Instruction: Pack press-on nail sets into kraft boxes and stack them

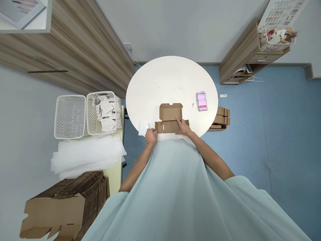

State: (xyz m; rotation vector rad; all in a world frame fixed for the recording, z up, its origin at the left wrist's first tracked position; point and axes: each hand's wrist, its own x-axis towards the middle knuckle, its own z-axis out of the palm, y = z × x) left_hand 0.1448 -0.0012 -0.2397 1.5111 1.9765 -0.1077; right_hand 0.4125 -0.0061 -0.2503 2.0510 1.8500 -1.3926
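A brown cardboard box point(170, 114), partly folded, lies at the near edge of the round white table point(170, 77). Its lid panel with a notched edge stands away from me, and side flaps stick out left and right. My left hand point(151, 136) is closed at the box's left end, fingertips on the flap there. Across the right part of the box's near section my right hand point(183, 128) grips, thumb and forefinger spread over the cardboard. A small white packet point(144, 128) lies just left of my left hand.
A phone-like item point(202, 101), blurred, lies on the table's right. Left are two white baskets point(70, 96), white sheets point(87, 152) and a stack of flat cardboard boxes point(57, 211). Folded boxes point(219, 119) stand beyond the table's right edge, near a wooden cabinet point(238, 53).
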